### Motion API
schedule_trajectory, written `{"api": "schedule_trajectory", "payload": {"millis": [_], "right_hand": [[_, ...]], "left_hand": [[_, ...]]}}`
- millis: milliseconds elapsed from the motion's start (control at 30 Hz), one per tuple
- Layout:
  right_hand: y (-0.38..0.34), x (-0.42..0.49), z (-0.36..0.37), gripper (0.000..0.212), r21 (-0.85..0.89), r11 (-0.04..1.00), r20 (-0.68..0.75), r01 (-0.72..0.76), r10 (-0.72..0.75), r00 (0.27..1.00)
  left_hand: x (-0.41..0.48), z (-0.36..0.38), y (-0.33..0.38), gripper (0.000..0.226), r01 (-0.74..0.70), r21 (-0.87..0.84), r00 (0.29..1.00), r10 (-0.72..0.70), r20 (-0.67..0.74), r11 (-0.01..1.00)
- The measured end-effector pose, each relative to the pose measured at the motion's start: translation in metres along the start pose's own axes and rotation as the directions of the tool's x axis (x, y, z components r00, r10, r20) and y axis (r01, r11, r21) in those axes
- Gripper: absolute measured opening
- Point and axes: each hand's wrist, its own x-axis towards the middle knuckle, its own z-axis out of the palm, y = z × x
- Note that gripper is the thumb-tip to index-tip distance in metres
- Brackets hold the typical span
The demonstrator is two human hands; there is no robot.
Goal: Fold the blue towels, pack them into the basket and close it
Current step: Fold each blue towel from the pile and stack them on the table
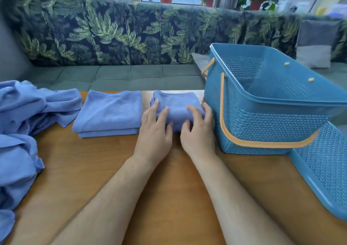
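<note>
Blue folded towel [176, 104] sits on the wooden worktop [93, 169] beside the open basket [272, 124]. I see the left hand [155, 132] and right hand [198, 132] both clasping its near edge. Another folded stack [109, 111] lies left of it.

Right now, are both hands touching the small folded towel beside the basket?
Touching. Head view: left hand and right hand lay fingers on the folded towel, thumbs against its near edge.

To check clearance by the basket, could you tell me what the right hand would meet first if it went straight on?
The folded towel under its fingers: the right hand points away across it. The basket stands close on its right, probably just off that line, though depth is unclear.
</note>
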Motion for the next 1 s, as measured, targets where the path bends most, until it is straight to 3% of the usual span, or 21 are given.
{"api": "schedule_trajectory", "payload": {"millis": [133,233,300,400,533,633,800,1000], "right_hand": [[0.000,0.000,0.002,0.039,-0.163,0.984,-0.074,0.067,-0.080,0.994],[-0.003,-0.002,0.000,0.044,-0.222,0.968,-0.101,0.113,-0.138,0.985],[-0.004,-0.003,0.000,0.053,-0.281,0.951,-0.051,0.126,-0.146,0.988],[-0.003,-0.008,0.003,0.059,-0.330,0.939,0.141,0.096,-0.052,0.989],[-0.005,-0.010,0.003,0.057,-0.411,0.907,0.086,0.091,-0.061,0.994],[-0.015,-0.011,0.000,0.050,-0.376,0.905,0.012,0.198,-0.209,0.978],[-0.031,-0.025,0.001,0.047,-0.250,0.902,0.039,0.352,-0.354,0.935],[-0.068,-0.057,0.005,0.048,-0.086,0.862,0.098,0.499,-0.491,0.866]], "left_hand": [[0.005,-0.001,0.001,0.045,-0.110,0.095,0.986,0.121,-0.111,0.989],[0.003,0.001,0.005,0.050,-0.162,0.187,0.981,0.179,-0.078,0.969],[0.001,0.006,0.002,0.052,-0.146,0.172,0.989,0.146,0.010,0.974],[0.000,0.011,-0.004,0.060,-0.094,0.170,0.992,0.077,0.100,0.981],[-0.003,0.010,0.002,0.061,-0.067,0.187,0.993,0.047,0.106,0.980],[-0.007,0.001,0.005,0.055,-0.044,0.172,0.998,0.033,0.061,0.984],[-0.029,-0.029,0.007,0.055,0.015,0.135,0.999,-0.019,0.030,0.991],[-0.063,-0.083,0.001,0.053,0.041,0.231,0.999,-0.034,-0.038,0.972]]}}
